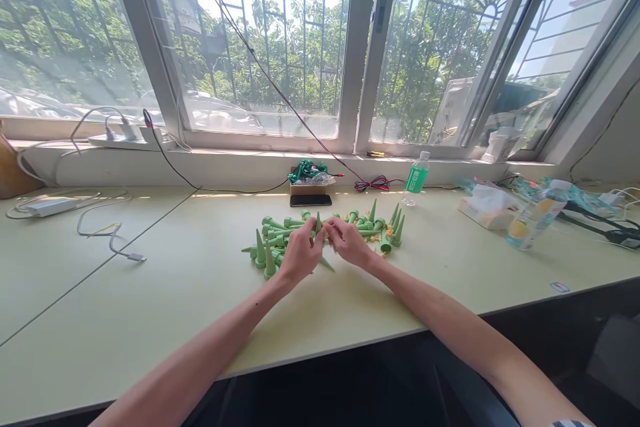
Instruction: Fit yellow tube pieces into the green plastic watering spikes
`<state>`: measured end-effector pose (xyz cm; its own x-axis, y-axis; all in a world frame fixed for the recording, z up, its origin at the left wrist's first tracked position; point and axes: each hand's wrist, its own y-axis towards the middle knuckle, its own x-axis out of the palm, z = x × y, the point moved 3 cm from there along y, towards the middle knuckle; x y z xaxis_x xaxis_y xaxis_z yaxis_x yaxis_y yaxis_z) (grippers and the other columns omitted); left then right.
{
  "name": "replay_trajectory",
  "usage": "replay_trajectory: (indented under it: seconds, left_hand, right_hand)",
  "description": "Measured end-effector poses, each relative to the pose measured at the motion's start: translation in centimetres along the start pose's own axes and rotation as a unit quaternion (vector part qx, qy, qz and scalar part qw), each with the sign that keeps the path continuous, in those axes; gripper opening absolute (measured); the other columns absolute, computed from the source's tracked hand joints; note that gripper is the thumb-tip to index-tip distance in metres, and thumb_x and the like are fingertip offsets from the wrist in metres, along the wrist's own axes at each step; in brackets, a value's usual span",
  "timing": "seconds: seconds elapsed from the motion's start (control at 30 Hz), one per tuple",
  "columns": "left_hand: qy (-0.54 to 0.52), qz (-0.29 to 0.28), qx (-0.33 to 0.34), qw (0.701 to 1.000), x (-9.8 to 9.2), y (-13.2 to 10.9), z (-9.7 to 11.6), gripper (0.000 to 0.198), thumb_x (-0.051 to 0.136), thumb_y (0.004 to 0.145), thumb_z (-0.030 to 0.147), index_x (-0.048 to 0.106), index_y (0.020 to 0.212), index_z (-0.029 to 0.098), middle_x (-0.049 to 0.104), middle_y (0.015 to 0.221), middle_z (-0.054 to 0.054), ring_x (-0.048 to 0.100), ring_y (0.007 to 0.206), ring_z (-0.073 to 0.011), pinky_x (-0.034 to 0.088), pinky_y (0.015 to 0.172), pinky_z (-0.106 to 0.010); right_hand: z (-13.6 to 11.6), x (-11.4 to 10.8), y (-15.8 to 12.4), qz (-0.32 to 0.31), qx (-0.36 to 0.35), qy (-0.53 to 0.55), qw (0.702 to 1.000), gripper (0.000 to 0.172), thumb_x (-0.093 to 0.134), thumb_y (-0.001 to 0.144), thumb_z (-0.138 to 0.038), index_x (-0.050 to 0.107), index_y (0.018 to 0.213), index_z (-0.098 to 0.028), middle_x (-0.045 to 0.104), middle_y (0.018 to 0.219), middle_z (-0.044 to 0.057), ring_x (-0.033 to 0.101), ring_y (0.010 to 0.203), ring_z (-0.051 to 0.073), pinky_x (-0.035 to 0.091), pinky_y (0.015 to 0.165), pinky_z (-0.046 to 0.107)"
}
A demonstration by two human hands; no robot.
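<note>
A heap of green plastic cone-shaped spikes (280, 235) lies on the pale table (200, 293) below the window, with small yellow bits among them. My left hand (300, 255) and my right hand (349, 242) meet over the middle of the heap. Both have their fingers pinched together around a small green and yellow piece between them. I cannot make out exactly what that piece is. Several spikes stand upright on their wide ends (397, 227); others lie on their sides.
A black phone (311, 200) and a small box with green cord (307, 177) sit behind the heap. A green-labelled bottle (417, 177), tissue pack (485, 203), lying bottle (533, 220) and cables are at right. A power strip (120, 137) and charger cables are at left.
</note>
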<state>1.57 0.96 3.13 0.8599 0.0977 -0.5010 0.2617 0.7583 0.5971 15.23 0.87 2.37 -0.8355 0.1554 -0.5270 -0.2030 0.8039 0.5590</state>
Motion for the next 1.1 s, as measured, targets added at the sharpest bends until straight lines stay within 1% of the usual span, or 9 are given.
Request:
replay_trajectory:
  seconds: [0.13, 0.37, 0.43, 0.57, 0.77, 0.87, 0.93, 1.03, 1.1]
  left_hand:
    - [0.002, 0.003, -0.001, 1.000, -0.09, 0.01, 0.12, 0.018, 0.047, 0.088, 0.033, 0.040, 0.078, 0.021, 0.036, 0.052, 0.008, 0.029, 0.038, -0.0066, 0.023, 0.046, -0.021]
    - [0.005, -0.003, 0.004, 1.000, -0.01, -0.02, 0.14, 0.018, 0.047, 0.088, 0.033, 0.038, 0.077, 0.022, 0.032, 0.050, 0.009, 0.028, 0.038, -0.0074, 0.023, 0.046, -0.021]
    - [0.000, 0.002, 0.000, 1.000, -0.05, 0.04, 0.04, 0.017, 0.047, 0.088, 0.033, 0.040, 0.078, 0.021, 0.036, 0.053, 0.008, 0.028, 0.038, -0.0069, 0.024, 0.046, -0.021]
    - [-0.003, 0.010, -0.006, 1.000, -0.14, 0.14, -0.17, 0.016, 0.047, 0.089, 0.033, 0.043, 0.080, 0.021, 0.046, 0.062, 0.006, 0.031, 0.040, -0.0059, 0.025, 0.047, -0.021]
    - [-0.002, 0.000, 0.000, 1.000, -0.10, 0.00, -0.02, 0.017, 0.047, 0.089, 0.034, 0.042, 0.079, 0.021, 0.036, 0.054, 0.008, 0.029, 0.039, -0.0066, 0.023, 0.046, -0.021]
    - [-0.007, -0.002, 0.000, 1.000, -0.10, 0.02, 0.03, 0.017, 0.047, 0.089, 0.034, 0.042, 0.079, 0.021, 0.036, 0.054, 0.008, 0.028, 0.039, -0.0066, 0.023, 0.046, -0.021]
    - [-0.010, 0.002, -0.004, 1.000, -0.18, 0.08, -0.01, 0.017, 0.047, 0.088, 0.035, 0.042, 0.078, 0.021, 0.039, 0.056, 0.007, 0.029, 0.039, -0.0064, 0.024, 0.045, -0.021]
    - [-0.014, 0.008, -0.012, 1.000, -0.29, 0.16, -0.08, 0.016, 0.046, 0.088, 0.034, 0.044, 0.079, 0.020, 0.048, 0.065, 0.005, 0.031, 0.040, -0.0057, 0.025, 0.045, -0.021]
    - [-0.014, 0.006, -0.014, 1.000, -0.29, 0.15, -0.11, 0.016, 0.046, 0.088, 0.034, 0.044, 0.080, 0.020, 0.049, 0.065, 0.005, 0.032, 0.039, -0.0057, 0.026, 0.045, -0.021]
  right_hand:
    - [0.09, 0.07, -0.01, -0.003, -0.004, 0.013, 1.000, 0.025, 0.036, 0.097, -0.035, 0.052, 0.086, -0.020, 0.048, 0.056, -0.004, 0.042, 0.050, 0.010, 0.034, 0.055, 0.022]
    - [0.68, 0.24, 0.19, 0.014, 0.002, -0.014, 1.000, 0.031, 0.036, 0.097, -0.036, 0.047, 0.073, -0.020, 0.045, 0.054, -0.004, 0.040, 0.049, 0.010, 0.031, 0.053, 0.023]
    - [0.65, 0.22, 0.15, 0.017, 0.007, -0.017, 1.000, 0.031, 0.036, 0.097, -0.036, 0.048, 0.073, -0.020, 0.048, 0.056, -0.003, 0.041, 0.050, 0.010, 0.031, 0.053, 0.023]
    - [0.45, 0.19, 0.06, 0.018, 0.002, -0.010, 1.000, 0.025, 0.038, 0.096, -0.034, 0.051, 0.080, -0.020, 0.053, 0.063, -0.002, 0.045, 0.054, 0.011, 0.033, 0.055, 0.022]
    - [0.53, 0.17, 0.14, 0.018, 0.007, -0.018, 1.000, 0.028, 0.037, 0.096, -0.035, 0.051, 0.078, -0.020, 0.046, 0.055, -0.004, 0.039, 0.050, 0.011, 0.030, 0.053, 0.023]
    - [0.49, 0.12, 0.16, 0.021, 0.017, -0.027, 0.999, 0.030, 0.037, 0.096, -0.037, 0.052, 0.077, -0.020, 0.045, 0.054, -0.004, 0.038, 0.050, 0.011, 0.029, 0.052, 0.023]
    - [0.41, 0.10, 0.16, 0.025, 0.016, -0.029, 0.999, 0.029, 0.038, 0.095, -0.037, 0.053, 0.078, -0.019, 0.050, 0.058, -0.003, 0.041, 0.052, 0.011, 0.031, 0.053, 0.023]
    - [0.32, 0.10, 0.19, 0.031, 0.000, -0.030, 0.999, 0.026, 0.040, 0.094, -0.035, 0.054, 0.080, -0.019, 0.056, 0.066, 0.000, 0.045, 0.056, 0.011, 0.033, 0.055, 0.023]
    - [0.34, 0.09, 0.21, 0.033, -0.006, -0.030, 0.999, 0.025, 0.041, 0.094, -0.035, 0.054, 0.079, -0.019, 0.055, 0.066, 0.000, 0.045, 0.056, 0.011, 0.033, 0.056, 0.023]
